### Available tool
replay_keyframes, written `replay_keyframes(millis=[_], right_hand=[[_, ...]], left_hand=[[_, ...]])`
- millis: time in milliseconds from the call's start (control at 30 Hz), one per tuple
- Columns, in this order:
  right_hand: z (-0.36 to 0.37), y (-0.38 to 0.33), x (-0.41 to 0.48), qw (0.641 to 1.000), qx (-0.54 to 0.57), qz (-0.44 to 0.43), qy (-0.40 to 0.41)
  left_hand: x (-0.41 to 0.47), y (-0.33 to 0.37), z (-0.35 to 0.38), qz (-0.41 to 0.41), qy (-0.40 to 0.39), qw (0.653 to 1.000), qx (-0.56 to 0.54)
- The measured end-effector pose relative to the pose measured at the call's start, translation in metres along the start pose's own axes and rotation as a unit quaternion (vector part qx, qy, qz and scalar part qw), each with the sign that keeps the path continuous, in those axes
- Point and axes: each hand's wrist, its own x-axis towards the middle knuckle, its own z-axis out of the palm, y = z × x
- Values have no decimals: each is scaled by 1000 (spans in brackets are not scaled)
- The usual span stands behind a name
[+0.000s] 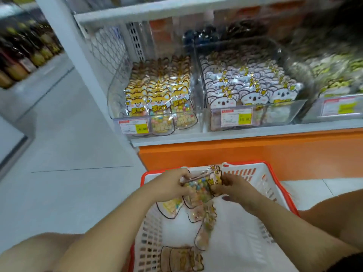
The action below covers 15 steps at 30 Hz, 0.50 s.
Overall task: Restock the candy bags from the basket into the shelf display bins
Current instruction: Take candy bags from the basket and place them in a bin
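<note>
- Currently pinched by left hand (170, 185) at one edge, fingers curled round the film: one bag (200, 186) of multicoloured sweets.
- Gripped at opposite edge by right hand (235, 188), fingers curled over the printed animal head; thumb position not discernible.
- Held crosswise between both hands, slightly crumpled, over far half of basket (261, 179); contact with contents below not discernible.
- White mesh walls, red rim; set on floor (68, 134), just in front of orange panel (255, 152).
- Lying flat on basket bottom, below and nearer than the held bag: loose bags (204, 214), several, same animal-outline cut, some overlapping; brown-printed group at near end.
- Directly above panel: shelf (255, 132), white edge, carrying clear bins side by side.
- Left bin (115, 103): packed with upright yellow dog-face bags in three rows, coloured sweets visible through front ones.
- Middle bin (275, 114): just beside left bin, packed with upright white koala-face bags in rows.
- Right bin (312, 112): blurred; yellow-green contents, type not discernible.
- Price tags (133, 127) fixed on bin fronts, white with yellow block.
- Far left, across the aisle: bottles (23, 55) in rows, blurred.
</note>
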Motion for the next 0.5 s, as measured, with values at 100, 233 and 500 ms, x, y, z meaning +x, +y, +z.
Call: replay_keyframes(millis=[100,233,500], right_hand=[[-5,-53,-25,992,82,-91,17],[-7,-122,-55,969,93,-215,75],[-3,-196,-77,947,-9,-302,107]], left_hand=[[-25,23,-36,29,93,995,-37],[-46,48,-67,88,226,962,-128],[-56,49,-96,123,233,887,-380]])
